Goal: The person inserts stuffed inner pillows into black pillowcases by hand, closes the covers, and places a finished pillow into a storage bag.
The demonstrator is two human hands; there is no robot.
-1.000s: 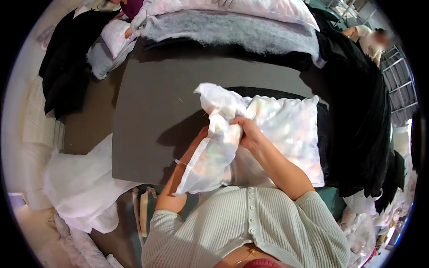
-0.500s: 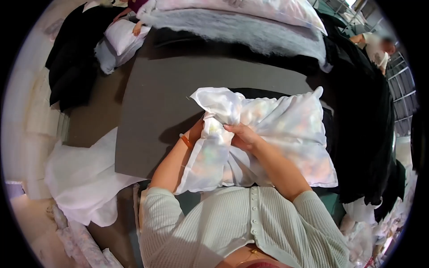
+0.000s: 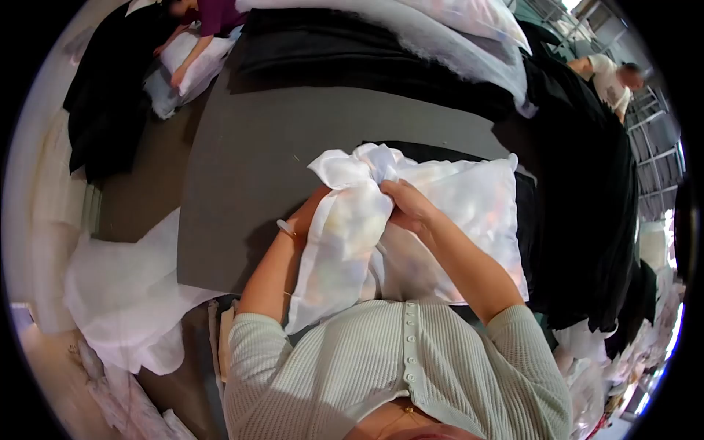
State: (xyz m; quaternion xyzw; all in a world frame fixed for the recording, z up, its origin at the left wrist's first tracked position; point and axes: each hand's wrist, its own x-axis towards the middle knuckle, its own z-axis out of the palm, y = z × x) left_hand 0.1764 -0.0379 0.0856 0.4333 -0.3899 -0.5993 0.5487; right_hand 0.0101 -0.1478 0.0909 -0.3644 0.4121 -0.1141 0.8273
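A white pillow (image 3: 462,213) with blurry coloured patches showing through its cover lies in front of me, its left part folded and bunched upward. My right hand (image 3: 408,205) pinches the gathered cloth near the middle, thumb on top. Behind the folded end, my left hand (image 3: 317,202) grips the pillow from the left; the cloth hides its fingers. A twisted corner of the cover sticks up just above both hands. The pillow's lower edge reaches my body.
Under the pillow is a grey tabletop (image 3: 242,161) with black cloth (image 3: 433,152) on it. Stacked black fabric and white batting (image 3: 440,48) lie at the far edge. Black cloth (image 3: 579,220) hangs at right, white sheeting (image 3: 125,293) at left. Two other people (image 3: 213,22) work farther off.
The bunched corner has been pulled up tighter, and my right hand has risen slightly with it. At upper left, another person has come further into view, arms on a white pillow.
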